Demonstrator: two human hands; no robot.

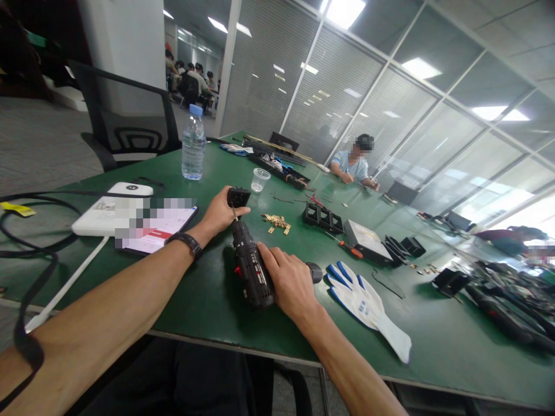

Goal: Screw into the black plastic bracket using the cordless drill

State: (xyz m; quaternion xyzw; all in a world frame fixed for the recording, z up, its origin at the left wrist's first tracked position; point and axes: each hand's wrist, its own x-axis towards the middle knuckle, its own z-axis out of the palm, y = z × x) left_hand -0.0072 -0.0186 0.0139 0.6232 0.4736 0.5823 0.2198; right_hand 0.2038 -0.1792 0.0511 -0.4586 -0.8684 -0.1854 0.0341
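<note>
My left hand (219, 211) grips a small black plastic part (238, 197) above the green table. In my right hand (291, 278) is a black cordless drill (254, 268), lying on its side in the grip, with its handle end poking out to the right. The drill's bit (235, 212) points at the black part; whether it touches a screw there I cannot make out. Just right of the drill's tip lies a small pile of brass-coloured metal pieces (277, 222). A white and blue work glove (364, 297) rests beside my right hand.
A phone (158, 228) and a white power bank (108, 214) with cables lie at left. Behind stand a water bottle (193, 144) and a plastic cup (259, 180). Black frames (323, 218), a screwdriver (350, 248) and a grey box (367, 241) lie right. A person (353, 162) sits across.
</note>
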